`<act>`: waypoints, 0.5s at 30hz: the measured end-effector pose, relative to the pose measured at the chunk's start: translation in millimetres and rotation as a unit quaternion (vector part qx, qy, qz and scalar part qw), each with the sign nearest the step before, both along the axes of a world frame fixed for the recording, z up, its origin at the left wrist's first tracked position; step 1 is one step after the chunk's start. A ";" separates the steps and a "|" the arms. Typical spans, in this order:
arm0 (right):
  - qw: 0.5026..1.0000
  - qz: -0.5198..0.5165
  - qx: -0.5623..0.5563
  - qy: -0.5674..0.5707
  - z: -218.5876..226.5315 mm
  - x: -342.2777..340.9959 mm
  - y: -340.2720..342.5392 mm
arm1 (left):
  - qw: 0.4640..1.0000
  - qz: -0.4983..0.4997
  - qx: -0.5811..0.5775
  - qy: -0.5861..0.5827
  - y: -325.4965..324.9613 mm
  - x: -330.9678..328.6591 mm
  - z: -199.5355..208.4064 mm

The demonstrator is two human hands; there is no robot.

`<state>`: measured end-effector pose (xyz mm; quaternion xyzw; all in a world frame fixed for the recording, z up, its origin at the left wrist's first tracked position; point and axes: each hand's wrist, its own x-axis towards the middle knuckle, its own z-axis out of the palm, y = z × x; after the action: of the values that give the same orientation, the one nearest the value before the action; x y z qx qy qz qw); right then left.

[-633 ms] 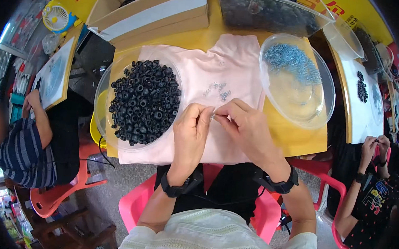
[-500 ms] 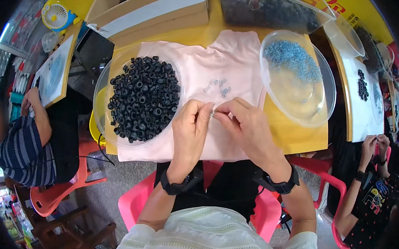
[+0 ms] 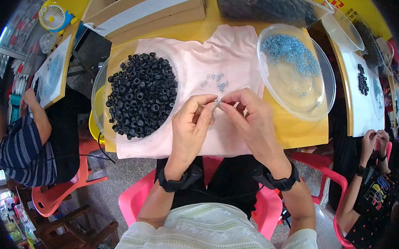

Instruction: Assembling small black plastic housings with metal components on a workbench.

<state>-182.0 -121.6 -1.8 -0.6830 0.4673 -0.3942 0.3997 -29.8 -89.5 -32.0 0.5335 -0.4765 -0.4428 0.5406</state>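
— Yellow table (image 3: 300, 135), pink cloth (image 3: 237, 48) spread across the middle and over the near edge. And nearest?

— Left hand (image 3: 192, 124) and right hand (image 3: 255, 121), above the cloth by the near edge, each closed in a pinch of thumb and forefinger on a small silvery piece (image 3: 218, 101).

— Lying which way from each?

— Just right of the left fingertips, just left of the right ones; touching both, about equally near. Too small for certainty about the long axis; perhaps upright. Firmer grip on which side: cannot tell.

— Farther in?

— Loose clear pieces (image 3: 221, 85) on the cloth, just past the fingertips. Toward the left edge, nearer to the left hand, a round clear tray (image 3: 101, 101) heaped with black parts (image 3: 141, 92). Toward the right edge, nearer to the right hand, a second clear tray (image 3: 299, 85), blue pieces (image 3: 292, 52) at its far side.

— Along the far edge?

— Cardboard box (image 3: 156, 10) toward the left corner, clear bin (image 3: 281, 14) toward the right.
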 end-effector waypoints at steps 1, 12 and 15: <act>1.000 0.000 -0.010 0.004 -1.4 -0.6 0.1 | 1.000 -0.003 -0.001 -0.003 0.5 -0.1 -0.7; 0.998 -0.006 0.020 -0.060 -3.3 1.1 5.0 | 0.998 -0.019 0.024 0.059 -0.3 3.5 -2.6; 0.998 -0.005 -0.009 -0.055 -3.1 -2.1 1.7 | 0.998 -0.010 0.001 0.055 -0.8 0.5 -4.0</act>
<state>-184.2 -119.9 -4.8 -0.6617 0.4442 -0.4371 0.4169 -29.3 -90.3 -36.0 0.5037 -0.4512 -0.4773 0.5611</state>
